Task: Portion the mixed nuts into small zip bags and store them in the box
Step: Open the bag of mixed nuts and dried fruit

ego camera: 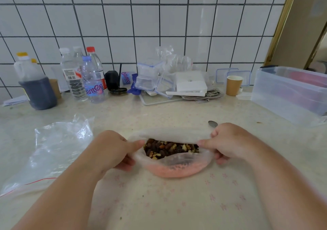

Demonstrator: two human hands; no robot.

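The left hand (113, 150) and right hand (228, 141) each pinch a side of the nut bag's (175, 166) rim, fingers curled round the plastic, seemingly spreading its mouth for scooping, with a spoon (212, 123) just behind it, the empty zip bag (53, 152) to its left and the box (290, 95) behind-right on the desk (177, 203).

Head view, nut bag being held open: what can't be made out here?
- Spoon: only its bowl shows; the right hand hides the handle.
- Clear box: cut off by the right edge; its frosted wall blurs the pink contents.
- Nut bag: how full, hidden by its cloudy plastic.
- Left hand: fingertips under the bag rim hidden.
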